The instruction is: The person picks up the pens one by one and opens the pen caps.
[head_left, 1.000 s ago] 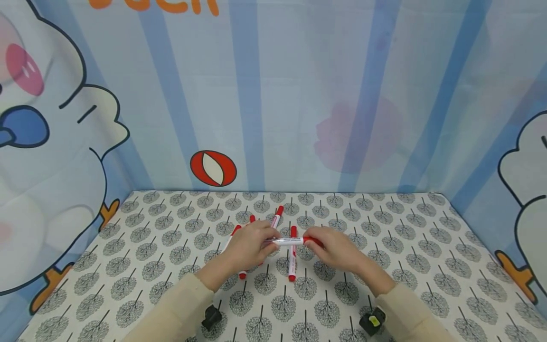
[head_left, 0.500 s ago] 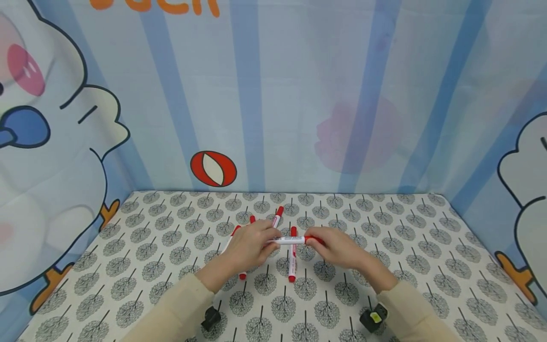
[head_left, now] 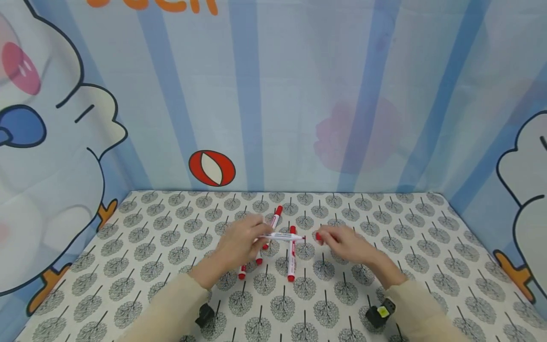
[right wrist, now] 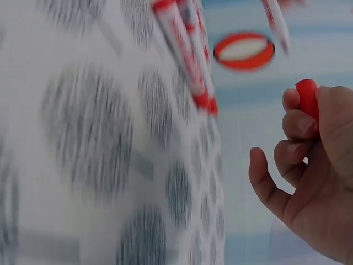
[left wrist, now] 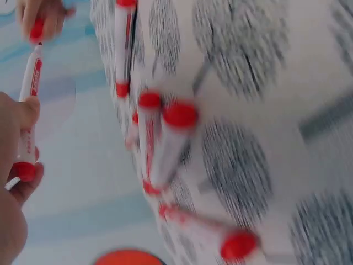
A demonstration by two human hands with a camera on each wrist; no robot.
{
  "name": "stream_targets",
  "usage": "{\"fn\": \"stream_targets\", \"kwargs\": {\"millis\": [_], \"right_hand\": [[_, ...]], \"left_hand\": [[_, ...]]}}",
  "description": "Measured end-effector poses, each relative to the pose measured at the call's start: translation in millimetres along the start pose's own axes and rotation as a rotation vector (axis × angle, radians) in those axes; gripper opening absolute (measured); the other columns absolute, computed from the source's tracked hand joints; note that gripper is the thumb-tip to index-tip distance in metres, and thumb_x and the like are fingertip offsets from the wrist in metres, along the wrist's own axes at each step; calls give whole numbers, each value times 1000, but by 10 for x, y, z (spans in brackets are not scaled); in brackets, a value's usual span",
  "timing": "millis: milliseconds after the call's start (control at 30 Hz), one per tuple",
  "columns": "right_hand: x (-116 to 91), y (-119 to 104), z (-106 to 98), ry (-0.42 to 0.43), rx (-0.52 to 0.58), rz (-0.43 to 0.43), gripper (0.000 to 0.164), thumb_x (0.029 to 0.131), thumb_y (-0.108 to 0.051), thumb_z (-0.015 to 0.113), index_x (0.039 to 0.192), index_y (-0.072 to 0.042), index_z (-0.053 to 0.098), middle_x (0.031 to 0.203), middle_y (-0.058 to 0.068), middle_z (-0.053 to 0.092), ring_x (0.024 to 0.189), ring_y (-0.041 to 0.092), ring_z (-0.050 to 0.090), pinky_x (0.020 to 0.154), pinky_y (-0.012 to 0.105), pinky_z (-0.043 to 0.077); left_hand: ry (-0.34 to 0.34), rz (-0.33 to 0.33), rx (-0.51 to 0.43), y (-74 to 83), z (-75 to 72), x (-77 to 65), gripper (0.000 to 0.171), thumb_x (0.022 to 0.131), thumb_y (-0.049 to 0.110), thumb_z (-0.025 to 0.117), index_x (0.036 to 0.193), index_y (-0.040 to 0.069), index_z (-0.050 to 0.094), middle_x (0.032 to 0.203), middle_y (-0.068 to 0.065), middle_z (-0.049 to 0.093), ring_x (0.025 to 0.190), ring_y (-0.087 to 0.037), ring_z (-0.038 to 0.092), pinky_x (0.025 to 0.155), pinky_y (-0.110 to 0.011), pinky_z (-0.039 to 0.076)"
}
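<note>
My left hand (head_left: 242,240) grips a white marker (head_left: 282,236) by its barrel above the table, its bare red nib pointing right. In the left wrist view the thumb lies across this marker's barrel and its red end plug shows below. A short distance to the right, my right hand (head_left: 347,243) pinches a red marker cap (head_left: 318,236). Seen from the right wrist, the cap stands between thumb and index finger, apart from the marker, while the little finger sticks out. Beneath the raised marker lies another capped marker (head_left: 292,261) with red ends.
Several more red-and-white markers, among them one marker (head_left: 277,216) at the back, lie around and partly behind the left hand. The table's cloth (head_left: 171,266) has a tree print. A cartoon curtain (head_left: 295,95) rises behind the far edge.
The cap has come off the marker's tip. My right hand has moved right with the cap, and my left hand has drawn slightly left with the marker, baring its nib.
</note>
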State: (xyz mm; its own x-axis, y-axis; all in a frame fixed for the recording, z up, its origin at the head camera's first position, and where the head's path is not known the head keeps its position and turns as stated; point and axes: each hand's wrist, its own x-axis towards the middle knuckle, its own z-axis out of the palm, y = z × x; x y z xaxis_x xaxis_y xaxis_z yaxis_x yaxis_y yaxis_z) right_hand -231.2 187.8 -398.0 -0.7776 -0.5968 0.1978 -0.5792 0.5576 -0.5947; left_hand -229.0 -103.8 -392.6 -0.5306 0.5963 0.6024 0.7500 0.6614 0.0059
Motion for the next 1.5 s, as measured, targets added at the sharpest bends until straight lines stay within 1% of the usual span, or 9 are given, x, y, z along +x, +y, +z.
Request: {"fn": "stream_targets", "kwargs": {"millis": [67,133,233,400,667,833,1000,1267,1500], "right_hand": [[-72,87,-79,20,-10,46,24,100,-19,39,86,-13,58,58,-7,38,48,1,29,48,22,34],[-121,145,-138,47,-50,95,20,99,-20,42,90,-13,59,59,-7,39,48,3,31,48,22,34],[-106,147,-163,92,-131,85,14,96,-22,49,95,-14,60,67,-8,48,52,4,37,50,23,36],[-85,120,-142,117,-219,87,14,90,-23,58,100,-15,63,82,-10,58,62,3,46,56,22,41],[-133,173,-135,142,-219,112,21,86,-13,59,107,-14,64,96,-4,64,79,6,56,69,25,48],[-152,192,-148,156,-233,100,23,85,-10,59,107,-14,64,96,-5,64,77,6,55,68,25,47],[-154,201,-161,168,-267,97,23,84,-10,61,107,-12,64,94,-5,64,77,6,55,67,24,47],[-144,213,-168,195,-310,113,21,84,-15,63,106,-15,65,90,-6,64,75,6,55,65,24,46],[-148,221,-169,204,-326,122,21,84,-14,64,104,-15,65,89,-6,63,75,6,55,64,24,46]], "left_hand": [[-10,-46,10,-107,-84,-67,17,73,17,77,89,16,71,72,7,50,62,-4,47,49,-14,32],[-45,-110,8,-177,-156,-121,18,72,17,78,89,17,71,72,8,50,64,-5,50,49,-15,35],[-79,-156,-1,-217,-199,-138,19,72,18,78,89,17,70,74,8,53,66,-5,52,52,-16,39],[-100,-189,7,-230,-179,-158,18,72,20,78,88,17,69,75,8,53,66,-5,49,53,-17,39],[-152,-320,37,-286,-163,-233,20,74,20,76,93,19,69,82,8,55,70,-6,51,50,-18,40],[-167,-374,42,-325,-166,-253,21,75,22,75,95,20,69,82,8,55,69,-7,51,49,-19,39],[-166,-422,44,-381,-168,-278,21,75,22,75,95,20,68,85,8,58,72,-8,55,53,-21,42],[-174,-521,42,-492,-267,-362,18,76,21,74,93,19,69,93,2,63,74,-12,59,52,-24,44],[-195,-612,44,-628,-353,-486,18,76,20,71,94,17,69,81,3,59,64,-11,52,44,-24,37]]}}
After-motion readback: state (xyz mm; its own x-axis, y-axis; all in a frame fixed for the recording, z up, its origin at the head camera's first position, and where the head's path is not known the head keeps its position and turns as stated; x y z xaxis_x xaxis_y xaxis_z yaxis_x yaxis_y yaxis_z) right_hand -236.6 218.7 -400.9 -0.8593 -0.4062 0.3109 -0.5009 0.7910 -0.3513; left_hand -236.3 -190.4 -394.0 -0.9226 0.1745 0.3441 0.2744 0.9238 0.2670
